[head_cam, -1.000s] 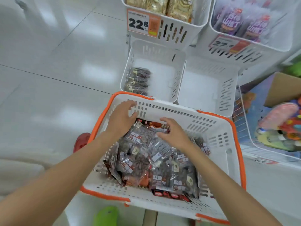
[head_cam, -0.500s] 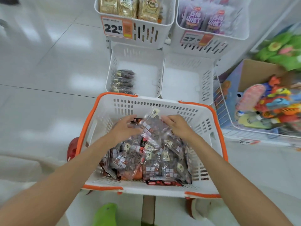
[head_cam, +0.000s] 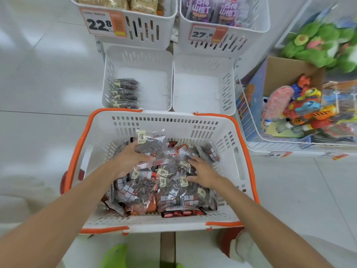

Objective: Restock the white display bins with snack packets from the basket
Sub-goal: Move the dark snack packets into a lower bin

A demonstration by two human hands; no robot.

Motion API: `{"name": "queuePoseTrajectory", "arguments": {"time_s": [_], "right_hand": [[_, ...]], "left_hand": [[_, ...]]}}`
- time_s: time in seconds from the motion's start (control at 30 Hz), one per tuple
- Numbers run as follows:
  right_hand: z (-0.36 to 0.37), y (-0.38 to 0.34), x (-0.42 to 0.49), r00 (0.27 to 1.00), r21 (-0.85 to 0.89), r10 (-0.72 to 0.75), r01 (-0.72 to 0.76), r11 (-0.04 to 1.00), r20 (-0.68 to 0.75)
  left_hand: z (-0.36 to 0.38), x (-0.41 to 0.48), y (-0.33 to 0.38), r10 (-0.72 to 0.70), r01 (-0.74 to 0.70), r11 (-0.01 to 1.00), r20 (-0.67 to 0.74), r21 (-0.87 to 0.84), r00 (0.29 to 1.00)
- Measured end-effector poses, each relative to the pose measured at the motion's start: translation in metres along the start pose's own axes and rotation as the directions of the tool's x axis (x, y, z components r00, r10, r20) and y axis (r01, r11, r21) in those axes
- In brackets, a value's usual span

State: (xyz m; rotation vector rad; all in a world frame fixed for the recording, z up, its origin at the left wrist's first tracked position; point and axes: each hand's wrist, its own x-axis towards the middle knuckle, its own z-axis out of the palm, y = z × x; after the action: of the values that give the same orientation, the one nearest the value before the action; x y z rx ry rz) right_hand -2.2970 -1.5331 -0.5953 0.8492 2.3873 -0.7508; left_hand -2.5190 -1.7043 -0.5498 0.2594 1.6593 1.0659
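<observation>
The left hand [head_cam: 129, 161] grips a packet [head_cam: 150, 144], likely light, limp and slippery, best pinched at its edge; the right hand [head_cam: 202, 172] rests flat on the pile [head_cam: 170, 192] beside it.

Bright, even overhead store light, slightly washed out. Glossy floor [head_cam: 36, 78] carries soft white glare patches at left. Shadows faint, only weak ones in the basket [head_cam: 239, 151] under the packets [head_cam: 139, 188]. Wide-angle bend: white bins [head_cam: 228, 84] and floor seams curve toward the edges. Green plush toys [head_cam: 318, 45] top right smeared, out of focus. Left hand [head_cam: 127, 161] slightly motion-blurred; price tag [head_cam: 104, 24] digits readable
</observation>
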Motion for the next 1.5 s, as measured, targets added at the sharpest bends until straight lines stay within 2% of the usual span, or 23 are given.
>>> {"name": "queuePoseTrajectory", "arguments": {"time_s": [0.07, 0.2, 0.3, 0.4, 0.5, 0.57, 0.63, 0.77, 0.8, 0.87, 0.93, 1.03, 1.1, 1.17, 1.23, 1.3, 1.4, 1.5], "right_hand": [[0.008, -0.001, 0.002, 0.99, -0.001, -0.009, 0.009, 1.0, -0.14], [-0.015, -0.022, -0.006, 0.941, 0.135, -0.011, 0.06, 0.989, -0.339], [-0.034, -0.063, -0.021, 0.887, 0.377, -0.003, 0.199, 0.905, -0.461], [-0.044, -0.101, -0.029, 0.922, 0.513, -0.122, 0.311, 0.8, -0.368], [-0.056, -0.106, -0.027, 0.959, 0.611, -0.178, 0.277, 0.742, -0.219], [-0.066, -0.103, -0.023, 0.96, 0.622, -0.133, 0.262, 0.738, -0.248], [-0.072, -0.099, -0.016, 0.948, 0.587, -0.081, 0.255, 0.769, -0.307], [-0.074, -0.101, 0.002, 0.981, 0.678, -0.032, 0.156, 0.719, -0.192], [-0.072, -0.106, 0.006, 0.979, 0.689, -0.03, 0.162, 0.706, -0.199], [-0.069, -0.119, 0.009, 0.973, 0.72, -0.04, 0.195, 0.667, -0.227], [-0.07, -0.134, 0.012, 0.967, 0.729, -0.085, 0.236, 0.643, -0.238], [-0.087, -0.146, 0.015, 0.944, 0.596, -0.201, 0.323, 0.735, -0.263], [-0.108, -0.152, 0.018, 0.94, 0.533, -0.264, 0.341, 0.774, -0.217], [-0.129, -0.156, 0.024, 0.947, 0.512, -0.262, 0.322, 0.797, -0.187], [-0.151, -0.159, 0.034, 0.95, 0.529, -0.234, 0.31, 0.79, -0.208], [-0.169, -0.163, 0.044, 0.943, 0.565, -0.217, 0.326, 0.758, -0.253], [-0.186, -0.173, 0.069, 0.906, 0.598, -0.154, 0.381, 0.705, -0.395], [-0.194, -0.173, 0.106, 0.81, 0.586, -0.07, 0.478, 0.654, -0.582]], "left_hand": [[0.004, -0.004, -0.003, -0.009, 0.011, 0.998, 0.023, -0.054, 1.0], [0.008, -0.005, -0.002, -0.028, 0.037, 0.976, 0.044, -0.215, 0.999], [0.015, -0.007, 0.002, 0.016, 0.024, 0.961, 0.142, -0.276, 0.99], [0.028, -0.013, 0.01, 0.05, -0.01, 0.958, 0.131, -0.287, 0.99], [0.023, -0.014, 0.01, 0.037, -0.017, 0.953, 0.061, -0.304, 0.997], [0.014, -0.014, 0.006, 0.033, -0.028, 0.95, 0.014, -0.311, 0.999], [0.011, -0.018, 0.007, 0.045, -0.023, 0.941, 0.059, -0.337, 0.997], [0.003, -0.022, 0.014, 0.07, -0.034, 0.925, 0.082, -0.379, 0.994], [0.002, -0.023, 0.016, 0.07, -0.043, 0.941, 0.067, -0.336, 0.995], [0.0, -0.022, 0.016, 0.085, -0.08, 0.987, 0.03, -0.138, 0.996], [-0.005, -0.021, 0.018, 0.129, -0.129, 0.992, -0.03, -0.007, 0.991], [-0.026, -0.018, 0.03, 0.197, -0.193, 0.978, -0.054, 0.075, 0.979], [-0.04, -0.016, 0.043, 0.229, -0.229, 0.967, 0.012, 0.108, 0.973], [-0.053, -0.011, 0.059, 0.261, -0.271, 0.947, 0.08, 0.174, 0.962], [-0.061, -0.007, 0.081, 0.288, -0.297, 0.922, 0.073, 0.25, 0.955], [-0.068, 0.001, 0.106, 0.349, -0.325, 0.887, -0.016, 0.327, 0.937], [-0.08, 0.023, 0.134, 0.48, -0.395, 0.807, -0.097, 0.439, 0.872], [-0.099, 0.055, 0.147, 0.586, -0.463, 0.741, -0.132, 0.485, 0.8]]}}
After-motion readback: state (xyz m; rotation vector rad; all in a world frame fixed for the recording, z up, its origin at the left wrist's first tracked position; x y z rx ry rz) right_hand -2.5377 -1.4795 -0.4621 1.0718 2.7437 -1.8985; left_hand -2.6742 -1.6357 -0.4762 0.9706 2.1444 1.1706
